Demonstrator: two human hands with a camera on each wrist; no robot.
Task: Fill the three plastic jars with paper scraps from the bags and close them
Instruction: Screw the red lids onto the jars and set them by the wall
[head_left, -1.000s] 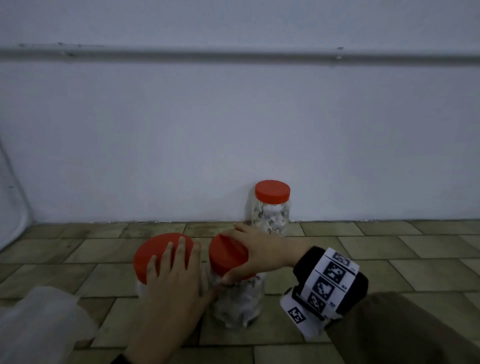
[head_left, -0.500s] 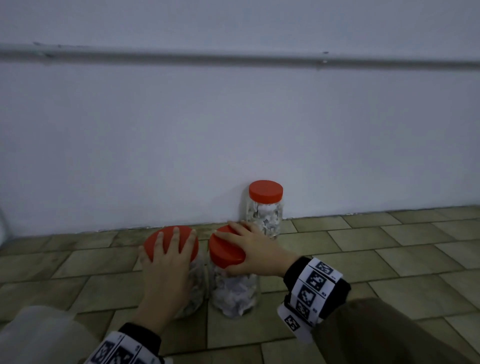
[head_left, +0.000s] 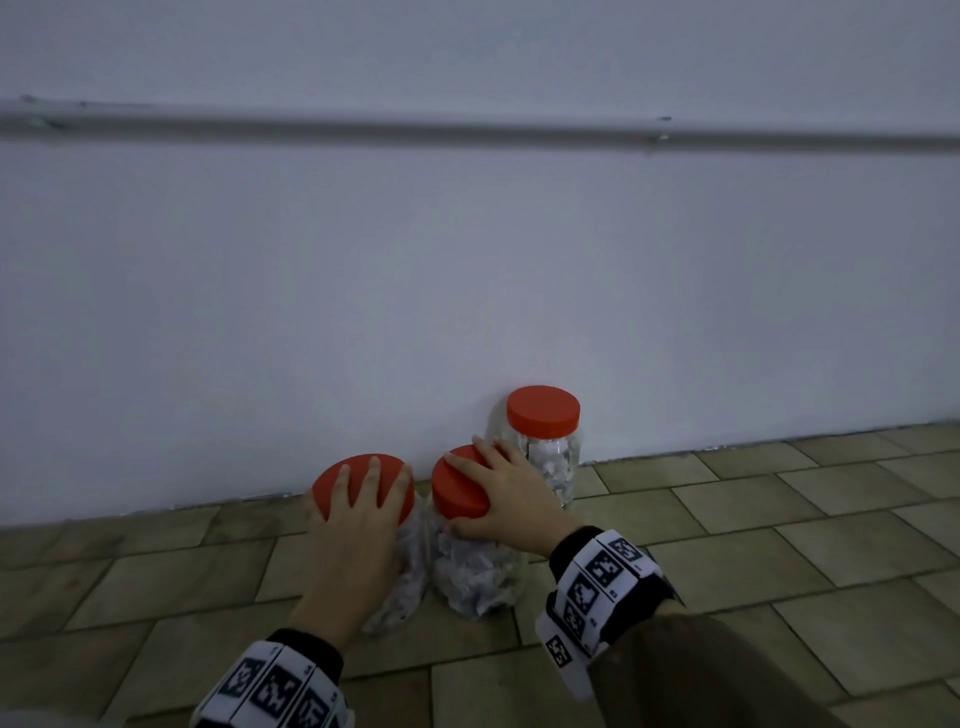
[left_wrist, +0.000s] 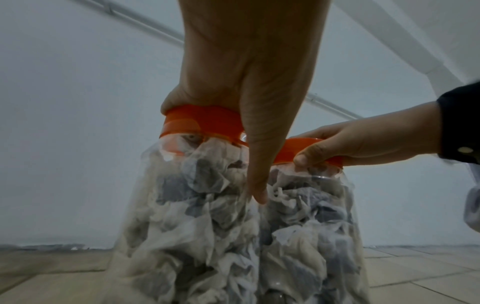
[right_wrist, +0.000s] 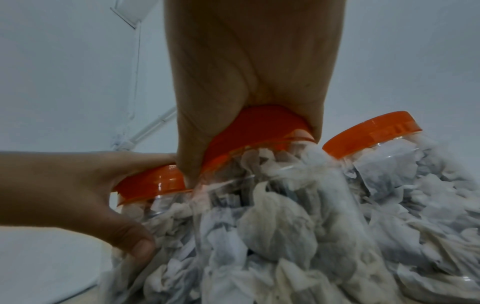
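The floor (head_left: 727, 561) is laid with dull olive-brown tiles and meets a plain white wall (head_left: 467, 260) along a seam that climbs toward 3 o'clock. A grey pipe (head_left: 467, 127) runs across the wall at 12 o'clock. The light is dim.

Three clear jars stand upright on the floor near the wall, long axes vertical, red lids up, all capped and packed with crumpled paper scraps (left_wrist: 207, 236). The far jar (head_left: 550, 462) sits against the wall at about 1 o'clock from the other two. The middle jar (head_left: 475, 566) and the left jar (head_left: 402, 582) stand side by side, touching or nearly so; the wrist views cannot settle which.

The left hand (head_left: 358, 525) lies on the left lid (head_left: 363, 486), fingers spread over the top, thumb running down the jar's side in the left wrist view. The right hand (head_left: 511, 499) grips the middle lid (head_left: 460, 488), fingers curled over its top and thumb hooked under the rim at 6 o'clock.

Much of the left jar's body is hidden behind the left hand and wrist. The far jar's lower left is covered by the right hand. Both wrists wear bands printed with black-and-white markers (head_left: 597, 577), and the left band is cut off by the bottom edge. A pale blurred shape at the bottom left corner cannot be made out.
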